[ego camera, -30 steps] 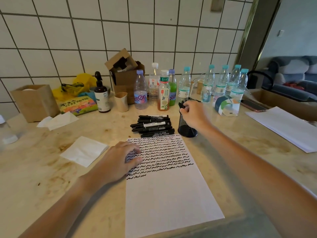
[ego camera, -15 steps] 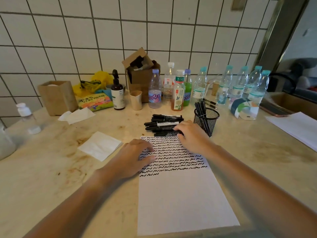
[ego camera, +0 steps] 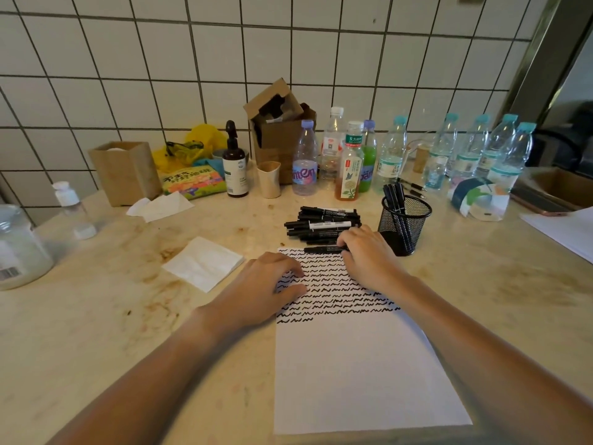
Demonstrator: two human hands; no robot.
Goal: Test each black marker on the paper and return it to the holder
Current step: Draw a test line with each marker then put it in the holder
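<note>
A white sheet of paper (ego camera: 359,374) lies in front of me, its upper part filled with rows of black squiggles. My left hand (ego camera: 266,287) rests flat on the sheet's left edge. Beyond the paper lies a pile of black markers (ego camera: 321,224). My right hand (ego camera: 365,255) grips one black marker (ego camera: 321,249) at the near edge of that pile, lying across the top of the paper. To the right stands a black mesh holder (ego camera: 405,224) with several markers upright in it.
A folded white tissue (ego camera: 203,262) lies left of the paper. Along the tiled wall stand several plastic bottles (ego camera: 390,155), a dark spray bottle (ego camera: 235,165), cardboard boxes (ego camera: 282,130) and a snack bag (ego camera: 192,182). A jar (ego camera: 19,248) sits far left, more paper (ego camera: 568,229) far right.
My right hand left the holder, came back to the marker pile and took hold of the nearest marker. My left hand stayed on the paper. The view shifted left and closer.
</note>
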